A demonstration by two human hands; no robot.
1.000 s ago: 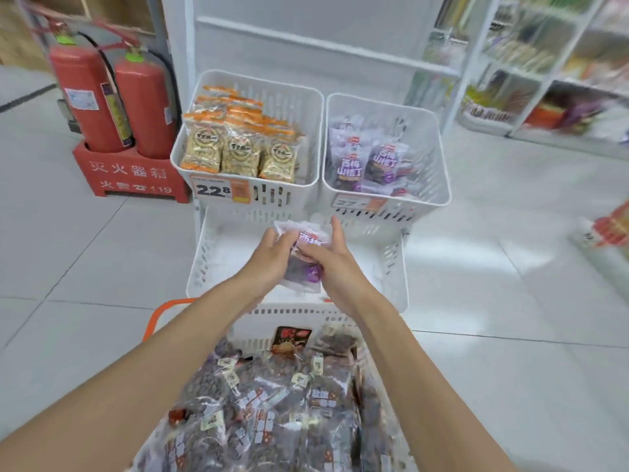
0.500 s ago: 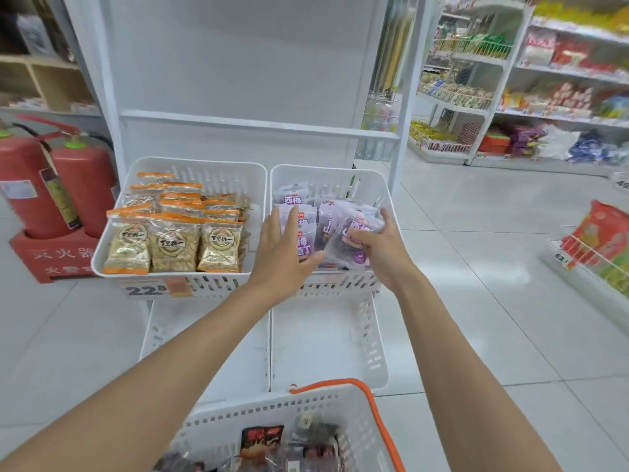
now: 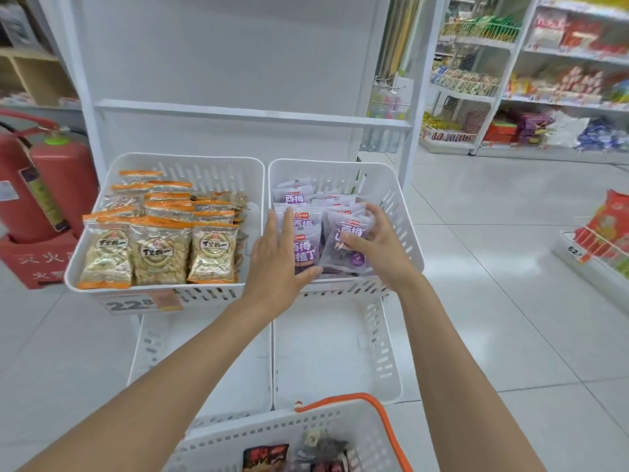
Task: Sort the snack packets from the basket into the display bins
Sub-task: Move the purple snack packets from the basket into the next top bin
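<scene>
The right hand (image 3: 381,247) curls its fingers round a purple packet (image 3: 343,257) marked 西梅, in the near right part of the right bin (image 3: 406,229). The left hand (image 3: 275,264) is flat, fingers straight, and presses on the other purple packets (image 3: 303,229) just beside it. Both arms reach forward over the basket (image 3: 272,434). The left bin (image 3: 190,163) holds nut packets (image 3: 160,257); its tag (image 3: 131,305) reads 22.8.
</scene>
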